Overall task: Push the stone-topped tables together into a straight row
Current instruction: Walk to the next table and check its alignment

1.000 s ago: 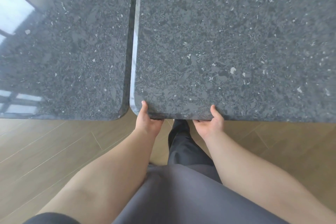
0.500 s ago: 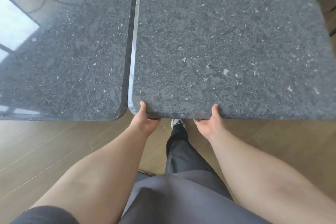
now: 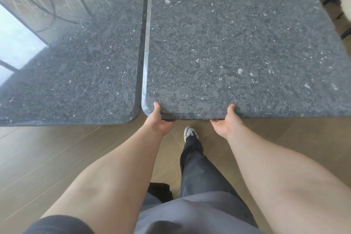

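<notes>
Dark grey speckled stone-topped right bench [image 3: 237,43], rounded corners, set just beside matching glossy left bench [image 3: 72,53]; narrow seam between, near edges slightly out of line. Left hand [image 3: 159,119] and right hand [image 3: 227,122] gripping right bench's near edge, thumbs on top, fingers hidden underneath. Brown wood-plank floor [image 3: 47,154] below.

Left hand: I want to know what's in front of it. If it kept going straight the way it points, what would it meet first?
The left hand already grips the near edge of the right table, so that edge blocks it at once; depth under the top is unclear.
</notes>
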